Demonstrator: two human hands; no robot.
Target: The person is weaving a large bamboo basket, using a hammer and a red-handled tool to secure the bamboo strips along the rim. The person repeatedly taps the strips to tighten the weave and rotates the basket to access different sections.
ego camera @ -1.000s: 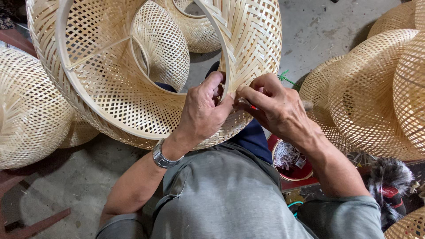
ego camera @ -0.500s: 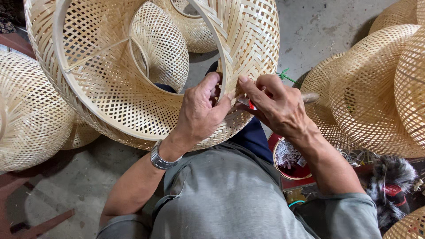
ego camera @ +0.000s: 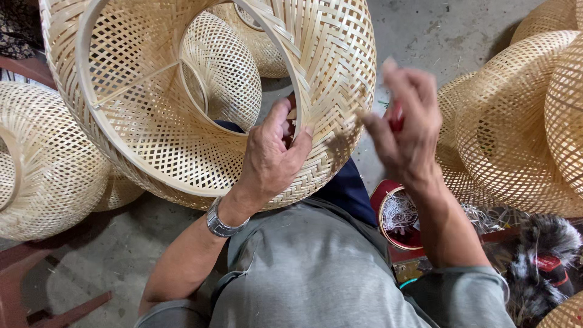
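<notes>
The right hand point(ego camera: 404, 130) has lifted away from the woven bamboo shade point(ego camera: 328, 67), fingers pinching something red; the left hand point(ego camera: 273, 161) still clasps its rim.

Two hands are in view: the left hand point(ego camera: 270, 161) and the right hand point(ego camera: 404, 130). One large woven bamboo shade point(ego camera: 182, 97) sits under the left hand. Behind it, seen through its open ring, stand two more shades: one domed shade point(ego camera: 221, 70) and one upper shade point(ego camera: 255, 30), only partly seen. One pale shade point(ego camera: 42, 164) lies at the left. At the right at least three stacked shades point(ego camera: 516, 133) overlap; their exact number is hard to tell. One wristwatch point(ego camera: 221, 223) is on the left wrist, and one red bowl point(ego camera: 398, 215) holds pale strips, too many to count
</notes>
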